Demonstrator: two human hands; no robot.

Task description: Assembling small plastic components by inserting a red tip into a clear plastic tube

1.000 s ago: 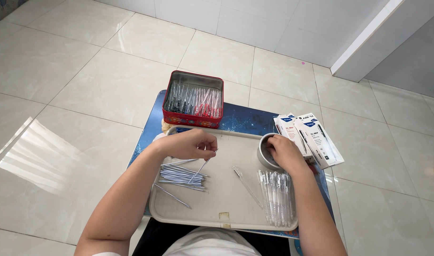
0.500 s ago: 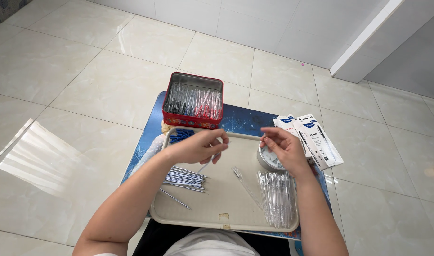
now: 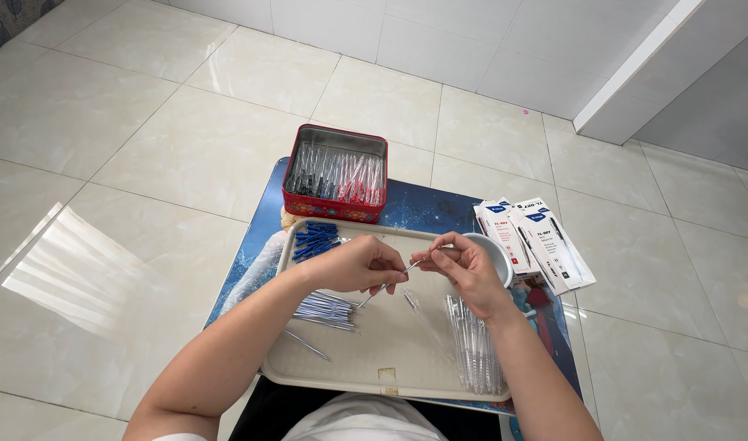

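Note:
My left hand (image 3: 359, 263) pinches a thin pen refill (image 3: 388, 282) over the beige tray (image 3: 353, 376). My right hand (image 3: 465, 265) meets it from the right, fingertips closed on the refill's upper end. Below the hands lie a bundle of refills (image 3: 323, 309), one loose refill (image 3: 307, 344) and a row of clear pen barrels (image 3: 472, 353). Blue pen caps (image 3: 315, 238) are piled in the tray's far left corner. A small white bowl (image 3: 498, 253) sits at the tray's right edge, partly behind my right hand.
A red tin (image 3: 338, 173) filled with clear pens stands beyond the tray on a small blue patterned table (image 3: 427, 209). Two white pen boxes (image 3: 534, 242) lie at the table's right. Pale tiled floor surrounds the table; a white wall base runs at the upper right.
My left hand rose from the refill bundle with one refill. My right hand left the white bowl and came to the middle to meet it.

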